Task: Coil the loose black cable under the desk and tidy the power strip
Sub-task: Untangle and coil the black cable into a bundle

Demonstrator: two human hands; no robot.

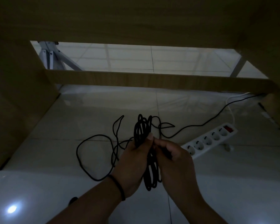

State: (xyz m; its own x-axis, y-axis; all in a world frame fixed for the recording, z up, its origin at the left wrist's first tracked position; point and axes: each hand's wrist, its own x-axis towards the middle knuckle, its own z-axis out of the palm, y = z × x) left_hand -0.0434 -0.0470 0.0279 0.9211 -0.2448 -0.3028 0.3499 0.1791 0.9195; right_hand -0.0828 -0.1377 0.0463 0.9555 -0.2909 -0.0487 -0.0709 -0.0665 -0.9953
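A black cable (pixel 140 128) is partly gathered into long loops that stand up between my two hands. My left hand (pixel 136 157) grips the bundle at its middle, thumb pressed on top. My right hand (pixel 173 157) pinches the same bundle from the right side. Loose slack lies on the tiled floor to the left in a wide loop (pixel 87 143). One strand runs off to the right and back under the desk rail. A white power strip (pixel 212 139) with several sockets and a red switch lies on the floor to the right of my hands.
A wooden crossbar (pixel 152 80) spans the desk's back, with wooden side panels at left (pixel 14 102) and right (pixel 278 110). A white cord (pixel 231 110) leads from the power strip toward the back right. White metal legs (pixel 53 57) stand beyond the desk.
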